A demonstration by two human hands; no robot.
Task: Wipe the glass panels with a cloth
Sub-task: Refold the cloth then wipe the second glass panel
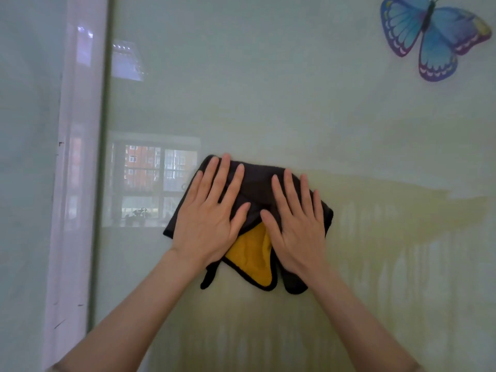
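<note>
both hands, the left hand point(208, 221) and right hand point(298, 232), lay flat with fingers straight and spread on a dark, yellow-backed cloth point(252, 253) against the glass panel point(268, 103); even pressure and overlapping strokes toward the yellowish streaks point(389, 237) would probably have served best.

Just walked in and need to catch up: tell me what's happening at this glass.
A person presses a dark cloth with a yellow side flat against the glass panel, left hand and right hand side by side on it, fingers straight. Yellowish streaks run down the glass right of and below the cloth. A blue butterfly sticker sits upper right.
</note>
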